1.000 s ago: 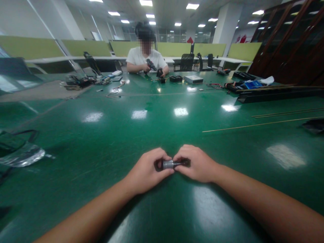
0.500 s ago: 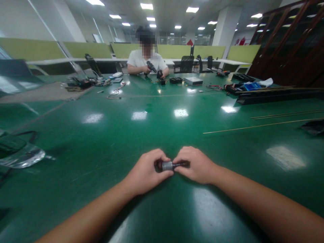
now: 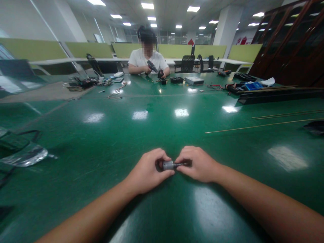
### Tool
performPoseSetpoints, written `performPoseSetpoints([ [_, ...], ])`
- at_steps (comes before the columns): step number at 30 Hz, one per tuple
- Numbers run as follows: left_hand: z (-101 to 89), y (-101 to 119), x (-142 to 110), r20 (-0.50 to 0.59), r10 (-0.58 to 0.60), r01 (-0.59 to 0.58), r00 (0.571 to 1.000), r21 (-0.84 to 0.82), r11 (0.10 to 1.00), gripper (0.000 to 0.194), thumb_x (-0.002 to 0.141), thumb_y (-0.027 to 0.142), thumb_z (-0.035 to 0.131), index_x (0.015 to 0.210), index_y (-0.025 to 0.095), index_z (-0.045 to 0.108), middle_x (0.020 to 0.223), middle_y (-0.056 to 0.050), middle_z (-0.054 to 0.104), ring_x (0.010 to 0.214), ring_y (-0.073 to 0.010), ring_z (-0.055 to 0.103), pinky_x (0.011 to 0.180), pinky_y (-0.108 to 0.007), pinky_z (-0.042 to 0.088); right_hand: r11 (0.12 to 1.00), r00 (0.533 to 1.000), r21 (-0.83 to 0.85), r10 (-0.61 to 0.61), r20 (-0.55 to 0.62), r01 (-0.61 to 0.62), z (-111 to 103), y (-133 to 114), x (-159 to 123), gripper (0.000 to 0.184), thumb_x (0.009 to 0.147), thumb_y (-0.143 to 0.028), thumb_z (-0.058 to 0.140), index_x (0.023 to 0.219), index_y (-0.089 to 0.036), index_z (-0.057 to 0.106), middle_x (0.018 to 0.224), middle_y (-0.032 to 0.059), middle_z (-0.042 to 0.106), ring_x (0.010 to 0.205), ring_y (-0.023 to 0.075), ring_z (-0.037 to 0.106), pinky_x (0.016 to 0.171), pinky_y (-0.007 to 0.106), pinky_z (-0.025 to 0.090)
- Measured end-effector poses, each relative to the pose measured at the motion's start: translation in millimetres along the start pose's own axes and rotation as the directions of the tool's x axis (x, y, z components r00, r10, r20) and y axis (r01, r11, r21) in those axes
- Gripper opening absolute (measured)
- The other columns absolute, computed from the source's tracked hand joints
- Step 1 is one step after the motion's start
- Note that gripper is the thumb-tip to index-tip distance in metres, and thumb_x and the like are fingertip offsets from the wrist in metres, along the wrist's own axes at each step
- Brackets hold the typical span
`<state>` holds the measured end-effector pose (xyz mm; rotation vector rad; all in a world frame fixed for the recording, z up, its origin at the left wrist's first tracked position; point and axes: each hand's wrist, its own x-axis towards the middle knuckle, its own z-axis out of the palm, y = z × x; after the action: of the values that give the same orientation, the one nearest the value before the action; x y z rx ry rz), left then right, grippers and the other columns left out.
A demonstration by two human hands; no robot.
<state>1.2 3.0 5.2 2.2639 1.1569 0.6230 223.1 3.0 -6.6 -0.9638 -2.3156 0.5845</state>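
Low in the middle of the view, a small silver cylinder point(image 3: 168, 165) with a dark end lies level between my hands. My left hand point(image 3: 149, 170) is closed around it, thumb below and fingers above. From its right side a thin dark shaft point(image 3: 178, 164) sticks out. The thumb and fingertips of my right hand point(image 3: 198, 164) pinch this shaft, and its far end runs into the shade of the palm. Both hands are just over the green tabletop point(image 3: 162, 135). The exact kind of part cannot be made out.
Across the table a person point(image 3: 146, 57) in a white shirt holds a power drill point(image 3: 152, 66). Thin rods point(image 3: 253, 127) and a long black bar point(image 3: 273, 98) lie at right. A clear plastic item point(image 3: 30, 153) is at left. Electronic parts point(image 3: 81, 82) sit at the far left.
The whole view has shifted very slightly. Both hands keep their hold on the part, and the gap between the fingertips of the two hands is about the same.
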Motion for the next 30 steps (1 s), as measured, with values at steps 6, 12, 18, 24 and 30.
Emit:
performPoseSetpoints([
  [6, -0.5, 0.4, 0.3, 0.001, -0.006, 0.006, 1.000, -0.001, 1.000, 0.019, 0.073, 0.024, 0.077, 0.084, 0.017, 0.062, 0.081, 0.000, 0.061, 0.074, -0.0165, 0.058, 0.066, -0.026, 0.043, 1.000, 1.000, 0.002, -0.010, 0.016, 0.010, -1.0, 0.7, 0.2, 0.010, 0.079, -0.017, 0.071, 0.089, -0.017, 0.074, 0.080, 0.0041, 0.072, 0.079, 0.0181, 0.061, 0.076, 0.031, 0.044],
  [12, -1.5, 1.8, 0.3, 0.002, -0.010, 0.010, 1.000, -0.009, 1.000, 0.019, 0.073, 0.024, 0.077, 0.084, 0.018, 0.062, 0.080, 0.000, 0.061, 0.073, -0.0159, 0.058, 0.065, -0.026, 0.043, 1.000, 1.000, 0.006, -0.011, 0.012, 0.011, -2.4, 0.9, -0.7, 0.011, 0.078, -0.017, 0.072, 0.089, -0.017, 0.074, 0.081, 0.0042, 0.072, 0.080, 0.0185, 0.062, 0.077, 0.031, 0.045],
  [18, -1.3, 1.7, 0.8, 0.005, -0.018, 0.018, 1.000, -0.012, 1.000, 0.020, 0.074, 0.024, 0.077, 0.084, 0.017, 0.062, 0.080, 0.000, 0.061, 0.072, -0.0157, 0.058, 0.065, -0.026, 0.043, 1.000, 1.000, 0.017, 0.010, 0.008, -0.010, -3.5, 0.3, -0.9, 0.011, 0.077, -0.017, 0.072, 0.088, -0.018, 0.074, 0.081, 0.0037, 0.071, 0.079, 0.0178, 0.061, 0.076, 0.031, 0.045],
  [24, -1.5, 2.2, 0.5, -0.004, -0.014, 0.014, 1.000, 0.009, 1.000, 0.019, 0.074, 0.026, 0.076, 0.083, 0.018, 0.062, 0.079, 0.000, 0.061, 0.072, -0.0158, 0.058, 0.064, -0.025, 0.043, 1.000, 1.000, 0.000, 0.017, -0.003, -0.017, -3.4, 2.4, -2.6, 0.010, 0.077, -0.019, 0.073, 0.087, -0.018, 0.072, 0.081, 0.0036, 0.070, 0.079, 0.0179, 0.061, 0.076, 0.031, 0.044],
  [30, -2.5, 3.5, 0.5, 0.001, -0.018, 0.018, 1.000, 0.002, 1.000, 0.019, 0.074, 0.026, 0.077, 0.083, 0.018, 0.062, 0.080, 0.000, 0.062, 0.071, -0.0160, 0.058, 0.064, -0.026, 0.043, 1.000, 1.000, -0.018, 0.014, -0.007, -0.014, -5.6, 4.0, -3.1, 0.009, 0.077, -0.019, 0.074, 0.086, -0.019, 0.071, 0.079, 0.0025, 0.070, 0.078, 0.0178, 0.061, 0.078, 0.032, 0.043],
])
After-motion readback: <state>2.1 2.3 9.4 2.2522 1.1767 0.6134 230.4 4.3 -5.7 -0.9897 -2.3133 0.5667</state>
